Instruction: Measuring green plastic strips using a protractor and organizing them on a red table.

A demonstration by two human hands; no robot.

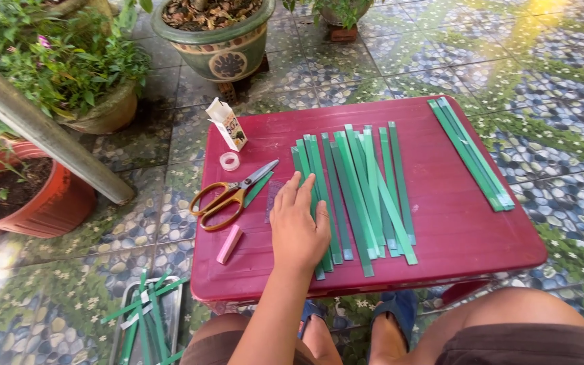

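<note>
Resting flat on the strips, the left hand (298, 226) has its fingers spread loose and isn't gripping anything, palm down on the near-left side of the big row of green strips (356, 192). I count roughly a dozen or more strips there, overlapping too much for an exact number. A second bundle of strips (471, 154), maybe four or five, lies well apart by the far right edge of the red table (441, 223). One pair of orange-handled scissors (232, 194), one tape roll (229, 161), one small white box (227, 124) and one pink stick (229, 244) sit on the left side. Bare tabletop shows between the two strip groups. The right hand isn't in view.
</note>
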